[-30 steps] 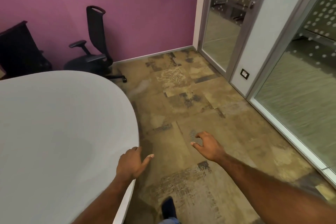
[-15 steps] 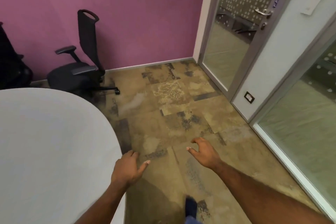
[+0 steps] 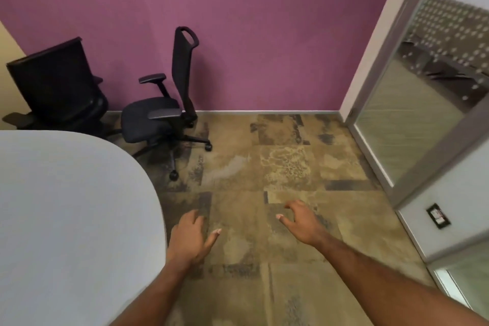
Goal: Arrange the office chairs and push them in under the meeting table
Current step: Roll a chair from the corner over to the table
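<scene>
A black office chair [image 3: 158, 116] with armrests and a tall narrow back stands near the purple wall, just beyond the rounded end of the pale grey meeting table [image 3: 66, 206]. A second black chair [image 3: 58, 87] sits to its left, by the far table edge, its base hidden behind the tabletop. My left hand [image 3: 189, 239] hovers open beside the table's right edge, holding nothing. My right hand [image 3: 301, 221] is out in front over the carpet, fingers spread and loosely curled, empty. Both hands are well short of the chairs.
Patterned brown carpet [image 3: 277, 167] stretches between me and the wall. A glass door in a grey frame [image 3: 412, 119] stands at the right, with a wall socket [image 3: 438, 216] on the white panel beside it. The purple wall [image 3: 264, 34] closes the far side.
The view has swung left and moved forward, bringing both chairs more into sight and closer. Both hands stayed open and moved ahead with me along the table's edge.
</scene>
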A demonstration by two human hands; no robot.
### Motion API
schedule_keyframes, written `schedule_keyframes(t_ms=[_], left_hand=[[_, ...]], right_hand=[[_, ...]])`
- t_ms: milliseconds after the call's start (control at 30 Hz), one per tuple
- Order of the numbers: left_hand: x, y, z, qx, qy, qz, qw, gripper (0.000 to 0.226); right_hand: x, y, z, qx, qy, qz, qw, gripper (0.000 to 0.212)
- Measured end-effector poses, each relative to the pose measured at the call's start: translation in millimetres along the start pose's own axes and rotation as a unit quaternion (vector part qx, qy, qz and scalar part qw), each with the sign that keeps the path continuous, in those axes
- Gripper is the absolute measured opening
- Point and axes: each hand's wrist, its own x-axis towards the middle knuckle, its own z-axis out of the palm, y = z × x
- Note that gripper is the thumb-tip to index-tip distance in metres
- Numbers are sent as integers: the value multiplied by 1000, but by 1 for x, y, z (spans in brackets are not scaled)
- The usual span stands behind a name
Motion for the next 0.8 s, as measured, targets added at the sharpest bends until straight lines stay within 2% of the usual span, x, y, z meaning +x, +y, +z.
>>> schedule_keyframes(t_ms=[167,333,500,667,800], left_hand=[[50,-3,1,-22,-1,-54,998,75],[108,-22,1,-21,-21,-78,997,77],[187,-67,-10,-8,-11,-111,994,96],[252,-112,-21,-12,-33,-173,984,76],[277,-134,-21,-33,-51,-223,973,73]], right_hand=[[74,-1,-26,-5,-3,-29,1000,42],[162,-9,-36,-14,-2,-52,999,46],[260,-28,-48,-30,-33,-73,996,47],[346,-43,-65,-54,-72,-80,993,47],[401,-50,-66,-29,-85,-69,993,49]])
